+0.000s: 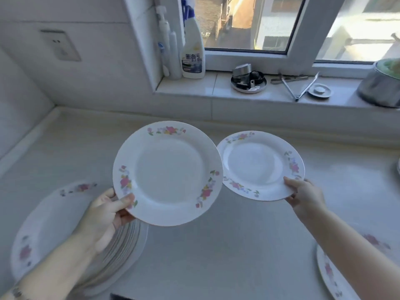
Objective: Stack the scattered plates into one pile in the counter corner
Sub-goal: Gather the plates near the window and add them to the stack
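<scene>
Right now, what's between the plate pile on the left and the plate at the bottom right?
Just bare counter. In the head view, nothing sits between the plate pile and the bottom-right plate; the two held plates hang above, farther back.

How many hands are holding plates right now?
2: the left hand holds the bigger plate, the right hand the smaller plate, both lifted above the counter.
</scene>
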`<state>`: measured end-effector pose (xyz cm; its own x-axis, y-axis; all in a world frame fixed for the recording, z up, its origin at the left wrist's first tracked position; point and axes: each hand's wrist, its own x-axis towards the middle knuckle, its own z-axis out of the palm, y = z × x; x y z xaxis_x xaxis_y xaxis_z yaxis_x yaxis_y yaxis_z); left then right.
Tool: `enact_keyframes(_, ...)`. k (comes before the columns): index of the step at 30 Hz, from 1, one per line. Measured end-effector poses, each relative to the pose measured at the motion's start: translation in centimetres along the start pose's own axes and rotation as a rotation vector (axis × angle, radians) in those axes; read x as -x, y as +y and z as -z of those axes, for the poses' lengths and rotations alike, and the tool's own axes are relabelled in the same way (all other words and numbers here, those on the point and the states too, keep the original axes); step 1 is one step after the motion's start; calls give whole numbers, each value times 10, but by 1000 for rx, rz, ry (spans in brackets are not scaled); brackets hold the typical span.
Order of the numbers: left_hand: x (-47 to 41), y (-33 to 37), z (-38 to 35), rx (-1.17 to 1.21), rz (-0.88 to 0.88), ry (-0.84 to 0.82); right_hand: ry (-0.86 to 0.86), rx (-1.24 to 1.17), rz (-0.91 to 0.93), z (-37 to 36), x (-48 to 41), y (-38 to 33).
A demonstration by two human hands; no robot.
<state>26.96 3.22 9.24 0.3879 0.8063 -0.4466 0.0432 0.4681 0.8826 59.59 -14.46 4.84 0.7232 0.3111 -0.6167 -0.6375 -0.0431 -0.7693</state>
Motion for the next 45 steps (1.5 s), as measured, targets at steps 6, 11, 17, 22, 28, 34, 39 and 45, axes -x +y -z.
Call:
enact_keyframes(6,54,-7,116,29,37,185,-167,27,-19,-77,45,41)
enact_keyframes(11,69,-24,175,108,79,269,-242,33,-60,-121,73,74)
enact_keyframes(17,63,-40,208,183,126,293,-267,-36,-82,-146,90,99)
enact_keyframes(22,55,-38,219,20,144,290,-258,-47,-77,-157,98,100)
enact_keyframes(28,51,-43,235,-498,188,342,-275,-14,-58,-164,102,102)
enact_keyframes(34,49,-34,239,-1013,197,311,-260,-12,-70,-173,101,111)
enact_keyframes(39,27,-21,239,-781,-88,635,-289,12,-81,-175,99,120)
enact_keyframes(45,-27,-27,238,-119,18,217,-298,12,-87,-173,102,121)
